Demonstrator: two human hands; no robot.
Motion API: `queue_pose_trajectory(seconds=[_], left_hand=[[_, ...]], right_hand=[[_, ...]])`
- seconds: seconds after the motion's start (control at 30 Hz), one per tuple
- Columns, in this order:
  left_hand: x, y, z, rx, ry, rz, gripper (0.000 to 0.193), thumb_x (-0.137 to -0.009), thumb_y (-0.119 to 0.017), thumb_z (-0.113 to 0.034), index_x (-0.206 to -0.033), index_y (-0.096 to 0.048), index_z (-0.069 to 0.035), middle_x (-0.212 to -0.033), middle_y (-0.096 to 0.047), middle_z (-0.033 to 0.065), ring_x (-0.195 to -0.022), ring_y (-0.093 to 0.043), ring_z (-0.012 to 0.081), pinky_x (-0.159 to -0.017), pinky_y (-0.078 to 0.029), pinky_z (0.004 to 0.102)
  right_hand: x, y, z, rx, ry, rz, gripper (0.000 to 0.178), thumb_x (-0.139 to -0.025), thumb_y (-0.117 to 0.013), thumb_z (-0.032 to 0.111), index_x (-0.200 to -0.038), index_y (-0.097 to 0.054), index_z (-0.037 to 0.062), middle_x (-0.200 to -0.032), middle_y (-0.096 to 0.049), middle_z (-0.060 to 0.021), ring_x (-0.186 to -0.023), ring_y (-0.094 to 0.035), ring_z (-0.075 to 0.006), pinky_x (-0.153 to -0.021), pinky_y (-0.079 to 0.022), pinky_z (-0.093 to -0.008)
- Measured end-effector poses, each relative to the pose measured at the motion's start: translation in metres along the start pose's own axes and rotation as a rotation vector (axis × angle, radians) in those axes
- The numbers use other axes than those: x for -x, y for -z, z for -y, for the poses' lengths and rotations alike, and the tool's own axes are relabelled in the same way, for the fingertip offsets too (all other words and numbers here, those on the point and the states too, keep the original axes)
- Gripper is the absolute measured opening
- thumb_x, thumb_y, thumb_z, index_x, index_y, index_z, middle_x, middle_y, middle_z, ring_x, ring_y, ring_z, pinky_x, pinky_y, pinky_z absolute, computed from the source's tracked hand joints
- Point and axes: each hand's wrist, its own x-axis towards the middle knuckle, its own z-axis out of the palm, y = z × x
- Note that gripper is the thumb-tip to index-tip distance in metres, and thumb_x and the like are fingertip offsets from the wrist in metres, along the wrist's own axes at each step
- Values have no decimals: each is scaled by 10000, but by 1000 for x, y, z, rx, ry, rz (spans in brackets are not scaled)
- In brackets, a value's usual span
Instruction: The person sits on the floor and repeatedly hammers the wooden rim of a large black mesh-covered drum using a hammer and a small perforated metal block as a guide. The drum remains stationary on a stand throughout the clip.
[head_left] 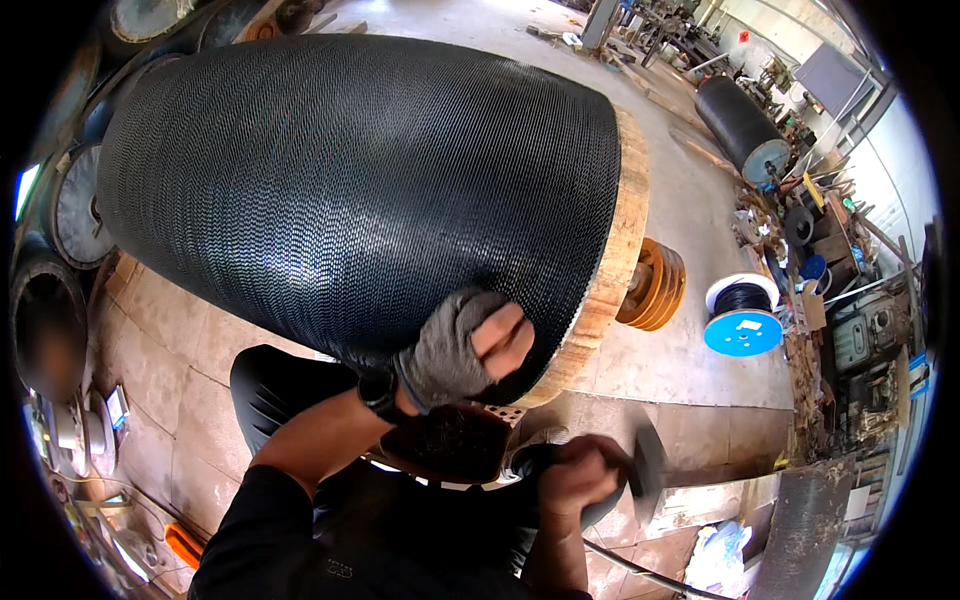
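Note:
A large black roller point(370, 190), its surface covered in fine toothed rows, lies across the view in front of me. A pale wooden ring point(625, 220) edges its right end. My left hand point(462, 345), in a grey fingerless glove, is closed against the roller's near lower side; whatever its fingers hold is hidden. To the lower right, my bare right hand point(578, 475) is wrapped round a hammer point(648, 470), whose dark head is smeared by motion and whose handle is mostly hidden. The hammer is apart from the left hand and the roller.
A brown tray point(495, 460) sits between my legs. Orange pulley wheels point(662, 285) stick out past the roller's right end. A blue-ended cable spool point(743, 332) stands on the floor. Another black roller point(740, 125) lies farther back. Large drums point(80, 205) line the left side.

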Motion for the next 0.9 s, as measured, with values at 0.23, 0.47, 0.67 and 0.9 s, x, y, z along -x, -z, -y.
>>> queue_pose_trajectory(seconds=[0.23, 0.47, 0.67, 0.9], left_hand=[[-24, -20, 30, -167, -11, -14, 372, -752, -718, -93, -1111, -621, -107, -1116, -539, 81, -942, -604, 260, -796, -533, 434], [-22, -22, 30, -175, 26, 11, 368, -757, -708, -106, -1116, -628, -113, -1118, -546, 75, -954, -605, 250, -805, -535, 441], [-29, -18, 36, -181, 43, 17, 352, -768, -706, -110, -1116, -657, -105, -1088, -564, 74, -962, -606, 253, -814, -530, 438], [-33, -24, 39, -195, 66, -19, 334, -768, -713, -106, -1100, -678, -87, -1079, -561, 84, -952, -598, 267, -818, -516, 443]], right_hand=[[13, 2, 14, -259, -142, -19, 331, -1011, -449, 268, -794, -485, 20, -615, -518, -65, -534, -489, -161, -483, -374, -311], [2, -14, -9, 140, -230, 289, 207, -1001, -513, 144, -948, -525, -56, -683, -619, -237, -565, -610, -371, -496, -433, -438], [10, -3, -7, -314, -69, -51, 261, -990, -445, 180, -818, -542, 9, -650, -543, -52, -557, -506, -140, -493, -390, -272], [10, -8, -4, -175, -192, 33, 238, -976, -515, 182, -876, -516, -34, -630, -570, -135, -510, -534, -190, -471, -445, -361]])
